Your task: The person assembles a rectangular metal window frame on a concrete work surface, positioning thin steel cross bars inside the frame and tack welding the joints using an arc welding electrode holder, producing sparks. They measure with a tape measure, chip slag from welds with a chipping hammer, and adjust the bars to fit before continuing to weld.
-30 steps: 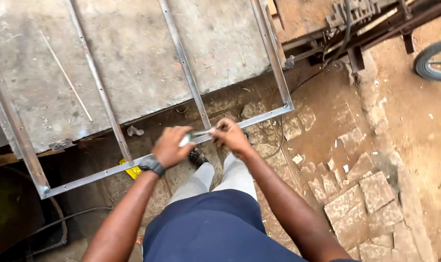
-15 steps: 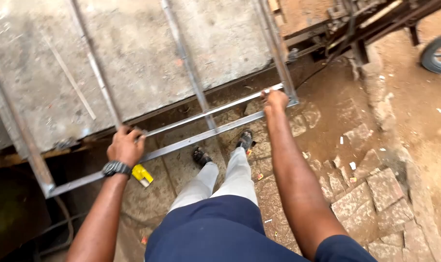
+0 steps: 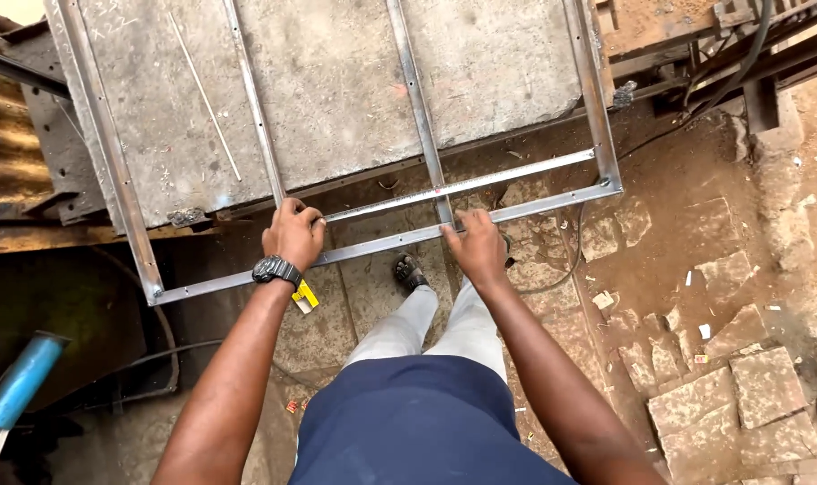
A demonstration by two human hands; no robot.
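Two hands work at the near edge of a steel frame [image 3: 112, 171], the biggest thing in view after the grey tabletop [image 3: 336, 81] it lies on. That frame is a rectangle of flat bars with two inner uprights, and its near part juts out past the tabletop's edge over the paved ground [image 3: 696, 269]. A loose steel strip [image 3: 480, 184] lies across the frame, just behind its near rail and nearly parallel to it, reaching from the left hand to the frame's far right corner.

Left of the frame, rusty corrugated sheet [image 3: 8, 144] shows; below the frame's near left corner, a blue pipe [image 3: 17, 382] slants up from the edge of the view. A thin rod [image 3: 206, 94] lies on the tabletop inside the frame's left bay.

Left hand [image 3: 293, 235]: its fingers are curled together over the strip's left end, where that end meets the frame's left inner upright. A black watch [image 3: 275, 269] sits on its wrist, and a small yellow tape measure [image 3: 304, 297] shows just under the frame's near rail beside that wrist.

Right hand [image 3: 476, 250]: its fingers are spread a little and pressed down on the frame's near rail, at the foot of the middle upright.
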